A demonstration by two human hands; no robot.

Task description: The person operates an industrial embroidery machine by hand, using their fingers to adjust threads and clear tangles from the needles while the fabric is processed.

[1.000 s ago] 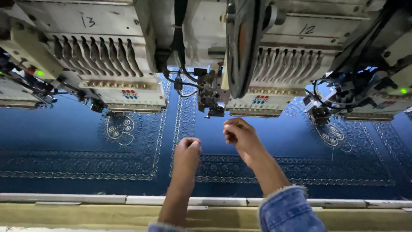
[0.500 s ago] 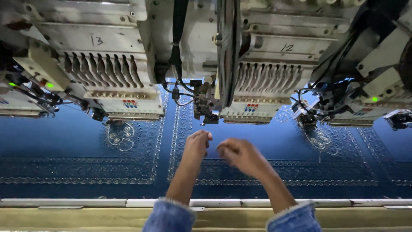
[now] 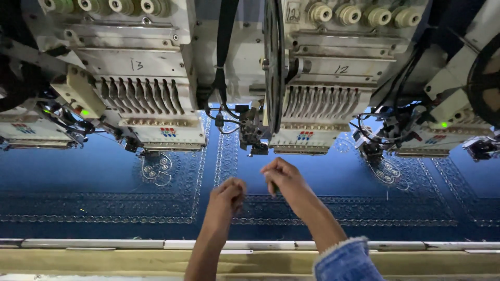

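Both hands are raised over the blue fabric stretched flat on the bed of a multi-head embroidery machine, close to the near rail. The left hand is curled into a loose fist, fingers tucked in; whether anything thin is pinched inside it cannot be told. The right hand, its forearm ending in a denim cuff, has its fingertips drawn narrowly together as if nipping something fine, perhaps a thread, though none shows. The two hands are near each other but apart, just below the small mechanism between the two middle embroidery heads. On the fabric, pale borders run in long bands across the width and up between the heads, and round motifs sit beneath the needles, so much of the stitching looks already laid. Broad plain blue areas remain inside the borders, and the cloth is not yet off the machine.
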